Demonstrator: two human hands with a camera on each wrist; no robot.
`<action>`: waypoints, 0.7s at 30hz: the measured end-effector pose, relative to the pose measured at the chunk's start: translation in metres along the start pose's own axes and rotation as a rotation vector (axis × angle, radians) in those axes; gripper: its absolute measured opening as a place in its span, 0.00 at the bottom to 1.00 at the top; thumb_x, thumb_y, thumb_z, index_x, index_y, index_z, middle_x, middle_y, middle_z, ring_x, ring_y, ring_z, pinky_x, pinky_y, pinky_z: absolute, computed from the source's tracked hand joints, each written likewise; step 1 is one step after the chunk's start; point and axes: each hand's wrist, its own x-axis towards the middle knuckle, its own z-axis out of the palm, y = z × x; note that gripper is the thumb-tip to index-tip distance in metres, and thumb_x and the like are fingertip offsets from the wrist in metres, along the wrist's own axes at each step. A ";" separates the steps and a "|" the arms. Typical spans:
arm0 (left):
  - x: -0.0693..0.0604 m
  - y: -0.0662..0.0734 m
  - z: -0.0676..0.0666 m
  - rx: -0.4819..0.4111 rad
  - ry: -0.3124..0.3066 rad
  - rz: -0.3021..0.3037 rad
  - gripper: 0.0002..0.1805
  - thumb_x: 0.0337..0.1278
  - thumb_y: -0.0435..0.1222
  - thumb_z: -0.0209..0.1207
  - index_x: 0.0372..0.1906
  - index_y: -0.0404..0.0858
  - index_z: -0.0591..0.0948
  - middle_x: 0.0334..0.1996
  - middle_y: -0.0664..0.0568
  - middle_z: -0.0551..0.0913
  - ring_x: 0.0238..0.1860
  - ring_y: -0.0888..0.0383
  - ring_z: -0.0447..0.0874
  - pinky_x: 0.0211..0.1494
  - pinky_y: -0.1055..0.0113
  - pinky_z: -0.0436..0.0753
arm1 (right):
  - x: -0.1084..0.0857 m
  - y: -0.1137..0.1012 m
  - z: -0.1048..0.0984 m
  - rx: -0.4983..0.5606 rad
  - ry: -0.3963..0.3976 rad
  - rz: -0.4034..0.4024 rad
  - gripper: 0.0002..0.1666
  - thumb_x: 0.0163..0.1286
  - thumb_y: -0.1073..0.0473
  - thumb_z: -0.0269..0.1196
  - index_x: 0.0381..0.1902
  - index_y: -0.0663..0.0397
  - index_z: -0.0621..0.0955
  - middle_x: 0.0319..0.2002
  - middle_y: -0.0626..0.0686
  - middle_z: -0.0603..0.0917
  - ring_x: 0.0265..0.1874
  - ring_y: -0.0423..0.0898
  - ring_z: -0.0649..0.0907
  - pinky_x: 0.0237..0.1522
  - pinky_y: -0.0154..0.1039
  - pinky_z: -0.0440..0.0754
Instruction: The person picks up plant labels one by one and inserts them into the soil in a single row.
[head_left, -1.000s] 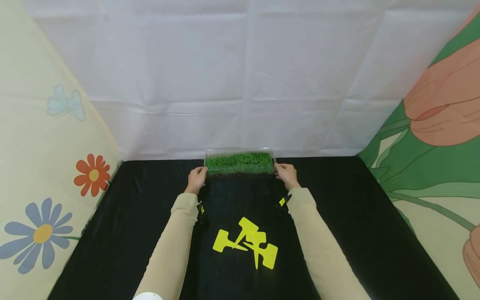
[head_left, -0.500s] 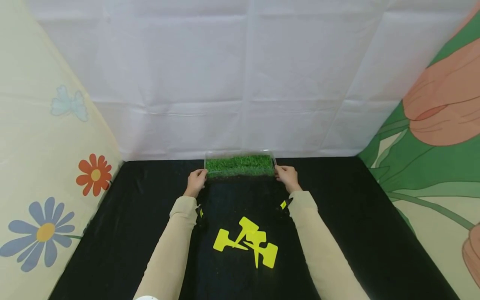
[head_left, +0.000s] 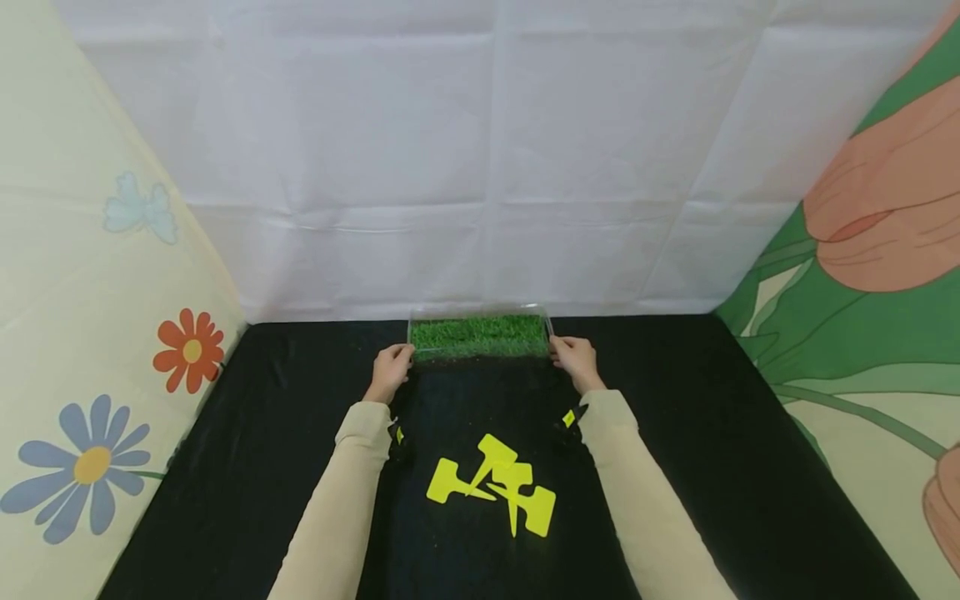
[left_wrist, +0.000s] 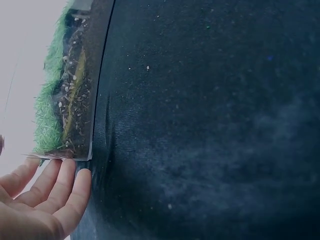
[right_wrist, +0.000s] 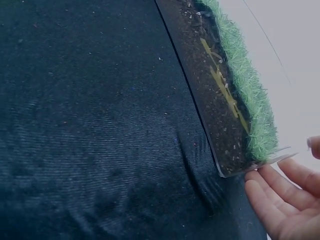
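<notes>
A clear box (head_left: 480, 352) with a strip of artificial grass (head_left: 487, 332) on top stands near the back of the black table. Through its wall in the wrist views I see dark soil (left_wrist: 80, 100) with pale bits. My left hand (head_left: 391, 371) holds the box's left end, fingertips on the end wall. At the other end, my right hand (head_left: 576, 361) grips the wall likewise. Each thumb shows only partly in its wrist view. Several yellow T-shaped plant labels (head_left: 495, 483) lie overlapping on the table between my forearms.
Black cloth (head_left: 315, 433) covers the table. Behind the box hangs a white sheet (head_left: 487, 167). Floral panels flank the table on the left (head_left: 90, 333) and right (head_left: 885, 350). Small crumbs (left_wrist: 148, 68) dot the cloth.
Both hands and the box have slid slightly toward me, away from the white sheet. The plant labels have stayed in place.
</notes>
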 end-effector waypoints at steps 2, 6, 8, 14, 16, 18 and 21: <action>-0.001 0.000 0.000 0.000 0.009 -0.002 0.23 0.66 0.42 0.45 0.59 0.31 0.70 0.53 0.37 0.73 0.50 0.45 0.74 0.44 0.55 0.76 | -0.001 0.000 -0.001 -0.006 -0.010 0.000 0.25 0.71 0.54 0.48 0.55 0.70 0.73 0.50 0.67 0.76 0.49 0.58 0.77 0.48 0.45 0.76; -0.003 -0.001 0.001 0.001 0.023 0.000 0.23 0.67 0.43 0.44 0.58 0.32 0.71 0.50 0.37 0.75 0.49 0.47 0.74 0.42 0.57 0.77 | -0.003 -0.001 -0.002 -0.006 -0.019 -0.006 0.25 0.71 0.52 0.49 0.55 0.68 0.73 0.50 0.67 0.76 0.49 0.57 0.77 0.48 0.44 0.76; -0.003 -0.001 0.001 0.004 0.025 0.000 0.22 0.67 0.43 0.44 0.58 0.32 0.71 0.49 0.38 0.75 0.48 0.48 0.74 0.42 0.57 0.77 | -0.005 0.001 -0.002 -0.003 -0.013 -0.016 0.25 0.71 0.52 0.49 0.54 0.68 0.74 0.50 0.67 0.76 0.48 0.57 0.77 0.48 0.43 0.76; -0.006 -0.003 0.002 -0.002 0.032 0.001 0.22 0.67 0.42 0.45 0.58 0.33 0.72 0.49 0.38 0.75 0.48 0.47 0.75 0.42 0.57 0.77 | -0.008 0.003 -0.002 -0.008 -0.002 -0.033 0.25 0.70 0.52 0.49 0.53 0.68 0.75 0.48 0.67 0.77 0.47 0.57 0.78 0.47 0.44 0.77; -0.008 -0.003 0.002 -0.006 0.033 0.003 0.22 0.67 0.42 0.45 0.58 0.33 0.72 0.49 0.38 0.75 0.48 0.47 0.75 0.42 0.57 0.77 | -0.009 0.003 -0.003 -0.013 -0.008 -0.032 0.25 0.71 0.52 0.49 0.53 0.68 0.74 0.49 0.66 0.76 0.47 0.57 0.77 0.47 0.44 0.77; -0.010 -0.003 0.002 -0.004 0.031 0.010 0.22 0.67 0.42 0.45 0.58 0.33 0.71 0.49 0.38 0.75 0.48 0.47 0.75 0.42 0.56 0.77 | -0.010 0.004 -0.004 -0.016 -0.011 -0.032 0.26 0.71 0.51 0.49 0.54 0.68 0.74 0.49 0.66 0.76 0.48 0.57 0.77 0.47 0.44 0.76; -0.012 -0.004 0.001 -0.005 0.029 0.020 0.22 0.67 0.42 0.44 0.58 0.33 0.71 0.49 0.38 0.75 0.48 0.46 0.74 0.42 0.56 0.77 | -0.010 0.006 -0.005 -0.020 -0.019 -0.036 0.26 0.71 0.51 0.49 0.54 0.68 0.74 0.49 0.66 0.76 0.48 0.57 0.77 0.47 0.43 0.77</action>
